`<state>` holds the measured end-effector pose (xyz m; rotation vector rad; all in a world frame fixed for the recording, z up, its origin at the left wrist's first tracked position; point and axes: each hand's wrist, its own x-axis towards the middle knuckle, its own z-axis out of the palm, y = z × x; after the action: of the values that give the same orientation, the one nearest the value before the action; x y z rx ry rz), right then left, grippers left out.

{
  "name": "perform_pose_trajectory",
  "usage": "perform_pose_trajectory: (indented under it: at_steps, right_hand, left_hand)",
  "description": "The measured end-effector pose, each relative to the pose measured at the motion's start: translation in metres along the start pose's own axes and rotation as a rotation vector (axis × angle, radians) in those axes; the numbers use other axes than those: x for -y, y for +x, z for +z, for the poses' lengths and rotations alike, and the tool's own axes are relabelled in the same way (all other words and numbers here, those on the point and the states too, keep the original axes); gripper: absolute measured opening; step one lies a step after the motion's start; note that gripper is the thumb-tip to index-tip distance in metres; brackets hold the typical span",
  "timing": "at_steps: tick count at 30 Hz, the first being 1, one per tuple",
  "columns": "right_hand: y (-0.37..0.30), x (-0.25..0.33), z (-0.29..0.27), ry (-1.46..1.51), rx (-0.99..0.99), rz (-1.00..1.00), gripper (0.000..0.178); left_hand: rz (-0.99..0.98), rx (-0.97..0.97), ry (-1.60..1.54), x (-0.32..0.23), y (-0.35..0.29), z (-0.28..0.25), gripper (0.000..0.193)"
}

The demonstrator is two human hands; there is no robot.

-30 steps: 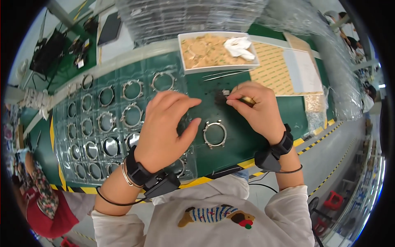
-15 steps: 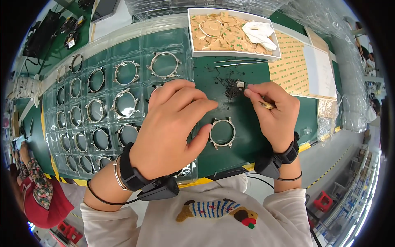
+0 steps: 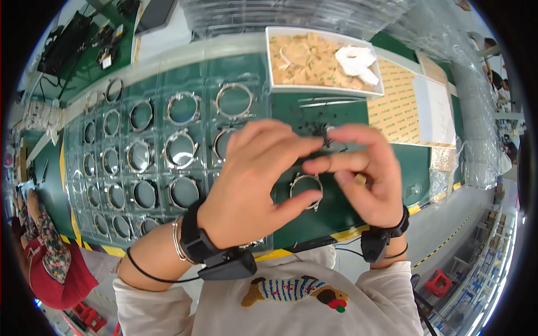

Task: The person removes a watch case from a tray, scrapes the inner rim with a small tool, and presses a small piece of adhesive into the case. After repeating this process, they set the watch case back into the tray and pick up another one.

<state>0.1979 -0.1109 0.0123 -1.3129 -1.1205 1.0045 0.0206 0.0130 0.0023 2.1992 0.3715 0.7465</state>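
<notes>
My left hand (image 3: 252, 179) is open above the right edge of a clear blister tray (image 3: 168, 218), fingers stretched toward the right. Its thumb tip overlaps a silver watch case ring (image 3: 292, 193) lying on the green mat. My right hand (image 3: 367, 173) is curled with a short brass-coloured piece (image 3: 360, 179) tucked in it; the rest of that piece is hidden. The right index fingertip is beside a small pale bit at a heap of black scraps (image 3: 319, 129). Motion blurs the right fingers, and whether they touch the bit, I cannot tell. Several watch case rings (image 3: 182, 108) sit in the tray's pockets.
A white box (image 3: 324, 91) of tan paper squares, with a white cloth (image 3: 357, 63), stands beyond my hands. Thin metal tweezers (image 3: 330, 102) lie before it. Printed tan sheets (image 3: 392, 106) are at the right. Another person (image 3: 50, 263) sits at far left.
My right hand has moved left and down from the black scraps, its fingers spreading toward my left hand. My left hand has shifted slightly right, its thumb now over the loose ring.
</notes>
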Motion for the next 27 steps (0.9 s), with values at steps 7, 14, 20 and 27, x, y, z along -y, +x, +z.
perform_pose_trajectory:
  at_steps: [7, 14, 20, 27]
  right_hand:
    - [0.007, 0.009, 0.013, -0.305, 0.208, -0.264, 0.027]
    - [0.018, 0.031, 0.025, -0.152, 0.281, -0.355, 0.021]
    - [0.018, 0.019, 0.025, 0.057, 0.364, -0.203, 0.017]
    - [0.023, 0.011, 0.022, -0.073, 0.270, -0.272, 0.033]
  left_hand:
    - [-0.065, -0.016, -0.225, 0.009, -0.015, -0.002, 0.018]
    - [-0.120, -0.061, -0.348, 0.002, -0.019, -0.014, 0.018]
    - [-0.062, 0.078, -0.403, 0.011, -0.019, -0.024, 0.020]
    - [-0.186, -0.036, -0.389, 0.004, -0.024, -0.019, 0.017]
